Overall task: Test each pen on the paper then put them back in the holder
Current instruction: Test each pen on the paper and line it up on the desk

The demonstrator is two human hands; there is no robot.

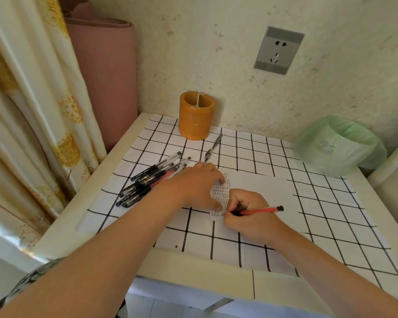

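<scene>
Red plastic shows in the lower middle of the frame: a red pen (260, 211) is pinched in the curled fingers of the right hand (246, 214), its tip down on the paper (262, 189) and its capped end pointing right. The left hand (198, 187) lies just beside it with fingers spread and straight, pressing the paper flat next to rows of small written marks. Left of centre a pile of pens (152, 177) lies on the checked cloth (319, 226) that covers the table (193, 288). One grey pen (213, 148) lies alone, between the pile and the orange holder (196, 115) – which stands upright at the wall, upper centre. A bin lined with a green bag (338, 145) sits at the right edge.
</scene>
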